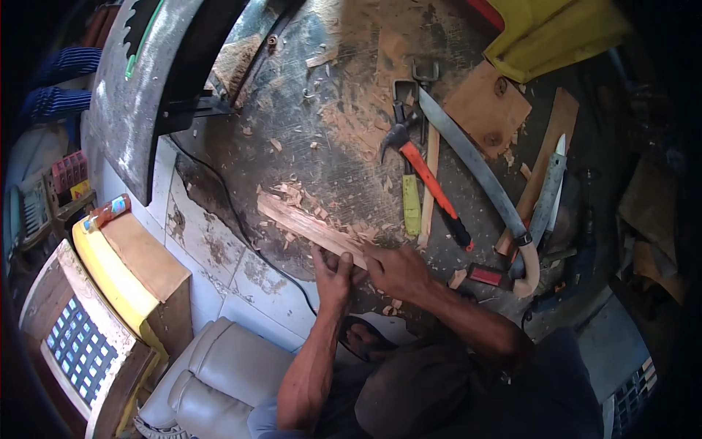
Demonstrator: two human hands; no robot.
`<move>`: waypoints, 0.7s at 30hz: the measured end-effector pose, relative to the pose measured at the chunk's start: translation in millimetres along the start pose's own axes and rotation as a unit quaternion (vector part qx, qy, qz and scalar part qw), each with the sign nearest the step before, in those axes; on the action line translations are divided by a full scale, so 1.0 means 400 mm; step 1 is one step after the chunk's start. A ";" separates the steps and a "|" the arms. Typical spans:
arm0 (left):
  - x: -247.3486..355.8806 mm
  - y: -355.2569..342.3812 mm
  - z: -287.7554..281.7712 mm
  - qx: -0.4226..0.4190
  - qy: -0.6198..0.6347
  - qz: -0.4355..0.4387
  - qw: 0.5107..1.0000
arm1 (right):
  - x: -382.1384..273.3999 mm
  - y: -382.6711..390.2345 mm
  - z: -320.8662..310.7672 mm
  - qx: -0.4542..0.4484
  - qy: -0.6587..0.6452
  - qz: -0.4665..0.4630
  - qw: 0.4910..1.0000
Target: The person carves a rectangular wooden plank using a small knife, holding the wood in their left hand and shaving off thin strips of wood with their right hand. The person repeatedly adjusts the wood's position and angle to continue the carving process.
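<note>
Wood strip [311, 225] gripped by left fingers [344, 265], right fingers [376, 272] at near end (shavings [294, 194] alongside).

A bottle [110, 211] lies at left, a grey cushion [238, 362] near left, and a yellow cloth [556, 36] far right.

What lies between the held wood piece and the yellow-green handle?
In the head view, pale wood shavings lie scattered between the wood piece and the yellow-green handle.
</note>
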State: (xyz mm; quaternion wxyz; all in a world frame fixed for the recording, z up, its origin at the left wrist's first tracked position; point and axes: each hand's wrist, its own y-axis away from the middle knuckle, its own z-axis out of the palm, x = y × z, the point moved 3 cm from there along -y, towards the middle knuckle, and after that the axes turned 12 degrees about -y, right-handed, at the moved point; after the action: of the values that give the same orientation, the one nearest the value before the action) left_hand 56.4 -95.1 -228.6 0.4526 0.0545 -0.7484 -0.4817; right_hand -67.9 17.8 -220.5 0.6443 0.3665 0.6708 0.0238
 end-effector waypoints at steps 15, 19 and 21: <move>-0.026 0.000 0.002 -0.011 -0.014 0.000 1.000 | -0.018 0.021 -0.017 -0.016 -0.032 0.005 0.999; -0.032 -0.004 -0.004 -0.026 -0.014 0.022 0.999 | 0.005 0.047 -0.002 -0.005 -0.017 0.004 1.000; -0.031 0.008 -0.016 -0.024 -0.006 0.009 1.000 | 0.001 0.053 0.006 -0.001 -0.005 0.014 1.000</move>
State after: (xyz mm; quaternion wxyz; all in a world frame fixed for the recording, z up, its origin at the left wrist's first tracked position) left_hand 69.7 -91.4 -233.2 0.4535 0.0342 -0.7399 -0.4957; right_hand -56.0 32.4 -210.7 0.6474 0.3754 0.6626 0.0318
